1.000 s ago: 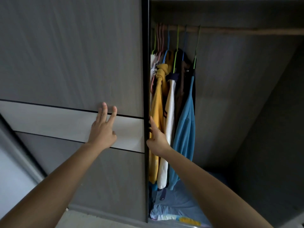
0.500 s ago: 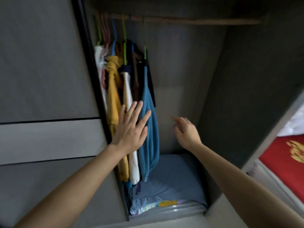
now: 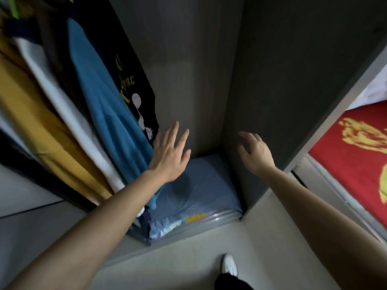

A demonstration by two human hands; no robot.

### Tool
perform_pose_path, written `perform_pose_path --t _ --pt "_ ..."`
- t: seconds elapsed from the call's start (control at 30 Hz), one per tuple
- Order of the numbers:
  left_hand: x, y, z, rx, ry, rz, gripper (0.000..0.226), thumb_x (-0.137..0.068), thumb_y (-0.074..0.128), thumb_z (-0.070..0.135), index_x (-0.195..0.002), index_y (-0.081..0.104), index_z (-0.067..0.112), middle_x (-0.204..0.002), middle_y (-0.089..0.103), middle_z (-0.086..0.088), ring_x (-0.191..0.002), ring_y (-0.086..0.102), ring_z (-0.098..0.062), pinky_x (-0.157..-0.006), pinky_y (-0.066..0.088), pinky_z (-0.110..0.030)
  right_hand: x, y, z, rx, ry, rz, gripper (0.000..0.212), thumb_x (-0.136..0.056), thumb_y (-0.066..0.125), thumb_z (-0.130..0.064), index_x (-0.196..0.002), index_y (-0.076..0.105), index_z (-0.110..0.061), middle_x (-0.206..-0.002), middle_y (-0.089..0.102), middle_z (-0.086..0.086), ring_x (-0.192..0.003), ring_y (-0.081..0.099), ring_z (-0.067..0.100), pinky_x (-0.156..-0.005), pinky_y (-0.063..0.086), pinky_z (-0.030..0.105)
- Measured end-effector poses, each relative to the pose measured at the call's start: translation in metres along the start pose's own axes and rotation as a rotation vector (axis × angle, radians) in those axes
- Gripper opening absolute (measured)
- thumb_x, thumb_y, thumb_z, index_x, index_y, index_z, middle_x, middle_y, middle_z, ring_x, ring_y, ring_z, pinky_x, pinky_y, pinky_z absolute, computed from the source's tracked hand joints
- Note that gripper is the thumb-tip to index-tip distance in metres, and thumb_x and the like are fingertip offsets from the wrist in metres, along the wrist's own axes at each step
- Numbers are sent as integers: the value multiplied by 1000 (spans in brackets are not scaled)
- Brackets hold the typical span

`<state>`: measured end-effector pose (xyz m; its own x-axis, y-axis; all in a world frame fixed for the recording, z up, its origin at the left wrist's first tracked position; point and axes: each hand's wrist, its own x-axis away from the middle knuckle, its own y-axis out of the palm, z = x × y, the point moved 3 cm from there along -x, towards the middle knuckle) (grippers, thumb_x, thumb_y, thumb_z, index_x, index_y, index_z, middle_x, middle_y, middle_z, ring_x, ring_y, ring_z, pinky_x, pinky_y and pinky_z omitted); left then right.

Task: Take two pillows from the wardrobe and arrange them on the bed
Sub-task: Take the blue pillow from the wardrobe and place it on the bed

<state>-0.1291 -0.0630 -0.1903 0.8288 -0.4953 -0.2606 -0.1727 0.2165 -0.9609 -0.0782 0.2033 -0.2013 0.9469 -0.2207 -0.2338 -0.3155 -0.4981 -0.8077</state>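
Observation:
A blue pillow (image 3: 201,185) lies flat on the floor of the open wardrobe (image 3: 272,70), with a second patterned piece in clear plastic (image 3: 184,222) under its front edge. My left hand (image 3: 170,155) hovers above the pillow's left part, fingers spread, beside the hanging blue shirt (image 3: 109,105). My right hand (image 3: 256,153) is open too, held above the pillow's right end near the wardrobe's side wall. Neither hand touches the pillow. A bed with a red and gold cover (image 3: 356,155) shows at the right edge.
Hanging clothes fill the left: a yellow garment (image 3: 35,126), a white one (image 3: 60,101) and a black printed shirt (image 3: 125,65). The sliding door (image 3: 25,216) stands at the lower left. Pale floor (image 3: 199,258) lies below, with my white shoe (image 3: 229,265) on it.
My view has dropped and moved closer to the wardrobe floor. Both hands left the sliding door's edge and have reached down into the open compartment above the blue pillow.

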Motion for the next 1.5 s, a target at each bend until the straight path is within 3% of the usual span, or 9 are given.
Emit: perform_pose_path --t 0.3,0.43,0.63,0.73,1.0,1.1,1.2,1.37,1.5 --pt "-37 133 -13 14 -229 -184 61 -98 44 39 -149 33 8 -157 22 -29 -141 27 -46 -114 27 -57 -66 130 98 -63 61 -369 47 -94 54 -20 -141 50 -14 -138 52 16 -125 51 34 -103 43 37" --pt "-26 205 -26 27 -317 -307 63 -97 43 42 -152 28 12 -159 19 -25 -139 30 -46 -112 30 -53 -70 201 129 -50 115 -512 47 -94 55 -18 -140 49 -11 -137 49 21 -123 50 40 -100 44 41" --pt "7 352 -54 54 -378 -446 64 -97 44 37 -153 26 11 -161 14 -23 -146 20 -41 -114 25 -55 -42 328 186 6 46 -597 50 -95 54 -21 -144 45 -14 -146 45 14 -131 45 35 -103 43 43" --pt "32 443 -66 30 -392 -535 66 -96 43 37 -154 22 13 -162 12 -22 -149 13 -37 -116 22 -56 -14 405 225 74 34 -659 56 -97 53 -27 -150 37 -19 -157 33 13 -142 32 32 -113 33 45" --pt "92 634 -94 -76 -390 -709 90 -81 64 45 -155 15 28 -163 10 -17 -148 6 -44 -112 13 -71 57 565 317 247 -122 -682 72 -92 60 -33 -155 27 -21 -163 9 23 -149 7 45 -119 16 58" --pt "103 674 -108 -118 -409 -713 99 -77 69 43 -155 10 31 -164 7 -14 -147 7 -49 -110 15 -73 55 607 337 327 -74 -633 92 -84 67 -37 -157 14 -16 -163 5 23 -149 3 46 -120 11 57" --pt "103 700 -115 -142 -386 -711 89 -86 59 32 -156 3 30 -164 2 -15 -145 7 -53 -109 16 -72 47 640 345 436 -35 -642 106 -77 75 -39 -157 8 -18 -163 4 20 -149 4 46 -119 8 57" --pt "102 705 -126 -125 -369 -726 60 -102 33 23 -155 6 33 -165 2 -9 -148 2 -47 -115 15 -62 47 645 346 555 -67 -556 78 -89 59 -10 -154 18 -22 -160 21 16 -146 20 41 -115 21 54" --pt "92 673 -125 -107 -356 -737 55 -103 29 14 -155 17 29 -164 13 -4 -147 10 -45 -116 22 -56 29 622 330 531 -91 -632 68 -91 48 -3 -153 25 -20 -154 31 15 -140 30 38 -107 32 50"
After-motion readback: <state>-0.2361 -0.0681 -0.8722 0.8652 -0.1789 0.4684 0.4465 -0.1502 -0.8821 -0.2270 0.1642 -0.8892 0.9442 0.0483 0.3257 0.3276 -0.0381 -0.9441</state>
